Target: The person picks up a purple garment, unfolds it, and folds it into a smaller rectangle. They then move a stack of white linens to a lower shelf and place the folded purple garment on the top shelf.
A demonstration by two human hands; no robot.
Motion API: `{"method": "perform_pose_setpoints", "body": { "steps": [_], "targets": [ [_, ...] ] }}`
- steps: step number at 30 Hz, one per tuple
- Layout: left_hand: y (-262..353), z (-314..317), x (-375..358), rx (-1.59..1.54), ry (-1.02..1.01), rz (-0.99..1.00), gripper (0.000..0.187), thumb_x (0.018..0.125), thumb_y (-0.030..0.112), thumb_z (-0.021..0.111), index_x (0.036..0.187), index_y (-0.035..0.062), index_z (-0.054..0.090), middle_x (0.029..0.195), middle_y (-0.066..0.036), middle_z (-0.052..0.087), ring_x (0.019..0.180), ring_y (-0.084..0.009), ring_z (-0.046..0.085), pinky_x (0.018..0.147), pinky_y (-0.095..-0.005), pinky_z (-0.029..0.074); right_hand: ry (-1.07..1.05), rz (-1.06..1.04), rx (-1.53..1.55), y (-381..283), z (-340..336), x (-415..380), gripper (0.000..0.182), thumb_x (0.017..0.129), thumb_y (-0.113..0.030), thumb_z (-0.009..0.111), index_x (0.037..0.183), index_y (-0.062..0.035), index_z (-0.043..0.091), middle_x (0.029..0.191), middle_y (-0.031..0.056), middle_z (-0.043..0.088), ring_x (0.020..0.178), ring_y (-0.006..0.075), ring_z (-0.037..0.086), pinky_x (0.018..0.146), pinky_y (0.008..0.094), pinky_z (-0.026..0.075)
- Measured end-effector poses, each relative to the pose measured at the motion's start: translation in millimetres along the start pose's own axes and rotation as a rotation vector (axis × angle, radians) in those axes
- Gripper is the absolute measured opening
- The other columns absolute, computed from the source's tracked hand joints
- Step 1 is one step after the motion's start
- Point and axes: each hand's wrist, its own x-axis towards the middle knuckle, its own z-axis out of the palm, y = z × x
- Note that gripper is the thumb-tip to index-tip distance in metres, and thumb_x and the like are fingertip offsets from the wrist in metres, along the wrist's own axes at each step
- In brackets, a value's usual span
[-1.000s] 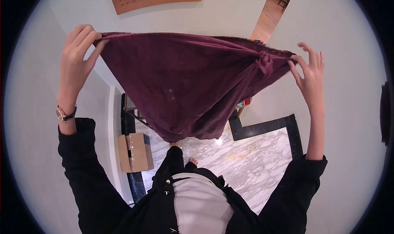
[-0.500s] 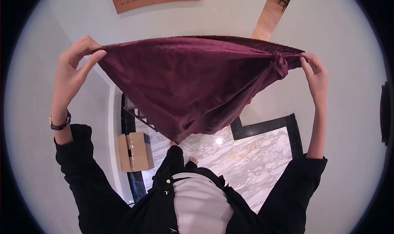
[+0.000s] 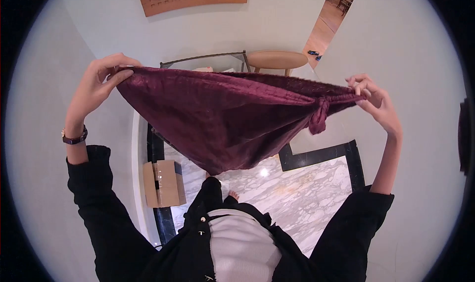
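Observation:
A shiny burgundy cloth [image 3: 217, 116] hangs stretched between my two hands, its lower part drooping in a rounded point toward the floor. My left hand [image 3: 101, 84] pinches its upper left corner between thumb and fingers. At the upper right corner, my right hand [image 3: 373, 99] grips the gathered end with thumb and fingertips. A knot [image 3: 319, 116] in the cloth dangles a little left of my right hand. Along the top, the two edges part slightly and a darker, textured inner side shows.
Beyond the cloth stand a glass-topped table [image 3: 203, 62] with a dark frame and a round wooden stool [image 3: 277, 59]. A cardboard box [image 3: 166, 184] sits on the marble floor [image 3: 307, 198] at left. A wood-framed mirror [image 3: 198, 2] hangs on the wall. Dark shoes [image 3: 313, 53] lie in the doorway.
Both hands have lowered, and the cloth's top edge has come down, uncovering the table and stool behind. The knot has moved down and left. My right fingers have shifted on their corner.

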Motion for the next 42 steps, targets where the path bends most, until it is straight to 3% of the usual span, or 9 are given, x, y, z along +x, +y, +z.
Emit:
{"method": "perform_pose_setpoints", "body": {
  "steps": [4,7,14,17,20,24,28,35,42],
  "targets": [
    [-11.9,0.4,-3.5,-0.133,0.021,0.189,0.018,0.092,0.011,0.061,0.077,0.0025,0.054,0.090,-0.004,0.055,0.087,-0.0141,0.050,0.081,-0.0277,0.043,-0.097,-0.283,0.286,-7.9,19.6,-4.5,0.021,0.080,-0.018,0.066,0.078,-0.0055,0.050,0.118,0.0169,0.052,0.130,0.0254,0.044,0.114,0.0502,0.028],
    [-7.3,5.5,-1.5,-0.456,0.163,0.278,0.025,0.094,0.017,0.057,0.074,0.0069,0.045,0.089,-0.003,0.050,0.089,-0.0158,0.049,0.090,-0.0332,0.043,-0.302,-0.551,0.654,-18.4,27.8,0.6,0.033,0.083,-0.028,0.064,0.069,-0.0101,0.041,0.096,0.0141,0.053,0.109,0.0253,0.059,0.115,0.0532,0.026],
    [-18.5,-11.7,-12.6,-1.423,-0.140,0.449,0.024,0.098,0.028,0.052,0.087,0.0099,0.042,0.087,-0.002,0.048,0.078,-0.0136,0.046,0.096,-0.0341,0.046,0.304,-0.516,0.434,-70.0,60.1,-3.5,0.035,0.095,-0.039,0.050,0.077,-0.0140,0.033,0.077,0.0026,0.037,0.071,0.0137,0.046,0.068,0.0317,0.049],
    [-29.4,-23.8,-29.0,-1.448,0.282,0.235,0.025,0.097,0.029,0.054,0.098,0.0053,0.046,0.091,-0.003,0.052,0.079,-0.0092,0.046,0.083,-0.0256,0.047,0.506,-0.406,0.592,-64.4,57.1,-12.2,0.045,0.096,-0.053,0.049,0.081,-0.0150,0.029,0.074,-0.0008,0.038,0.067,0.0113,0.044,0.055,0.0286,0.036],
    [30.4,-0.1,-22.3,-1.098,0.848,-0.076,0.037,0.094,0.027,0.059,0.111,-0.0033,0.049,0.082,-0.004,0.052,0.069,-0.0069,0.048,0.063,-0.0192,0.043,0.245,-0.547,0.734,-27.6,32.6,-35.9,0.048,0.095,-0.055,0.050,0.082,-0.0157,0.025,0.062,-0.0031,0.032,0.053,0.0114,0.037,0.049,0.0281,0.033],
    [-36.4,-41.7,-29.7,-0.842,-0.321,0.215,0.059,0.088,0.039,0.068,0.119,-0.0082,0.053,0.066,-0.003,0.056,0.048,-0.0072,0.044,0.048,-0.0190,0.032,-0.108,-0.312,0.171,-54.2,25.8,-26.1,0.040,0.090,-0.037,0.062,0.080,0.0017,0.066,0.056,0.0070,0.056,0.043,0.0144,0.044,0.043,0.0297,0.035],
    [21.5,-33.8,-21.5,-0.315,-0.787,0.062,0.050,0.076,0.030,0.083,0.104,-0.0066,0.064,0.051,0.004,0.046,0.044,-0.0069,0.044,0.047,-0.0207,0.029,-0.013,0.064,-0.549,-66.5,53.3,-15.1,0.026,0.091,-0.017,0.060,0.079,0.0033,0.071,0.059,0.0159,0.061,0.046,0.0219,0.052,0.050,0.0321,0.043],
    [50.7,-12.9,-28.6,-0.044,-0.873,0.222,0.014,0.079,0.015,0.079,0.083,0.0037,0.072,0.069,-0.002,0.063,0.066,-0.0156,0.059,0.087,-0.0378,0.041,0.125,0.049,-0.656,-27.7,68.4,-14.9,0.024,0.091,-0.015,0.062,0.108,0.0018,0.063,0.089,0.0245,0.064,0.076,0.0400,0.062,0.069,0.0406,0.049],
    [34.4,-33.8,-33.5,-0.177,-0.219,0.249,0.030,0.067,0.029,0.073,0.058,0.0065,0.056,0.077,-0.008,0.060,0.089,-0.0287,0.063,0.109,-0.0579,0.029,0.315,0.142,-0.718,-25.7,48.4,-8.6,0.024,0.092,-0.018,0.064,0.096,0.0057,0.065,0.079,0.0238,0.062,0.062,0.0338,0.057,0.065,0.0380,0.049]
  ]
}}
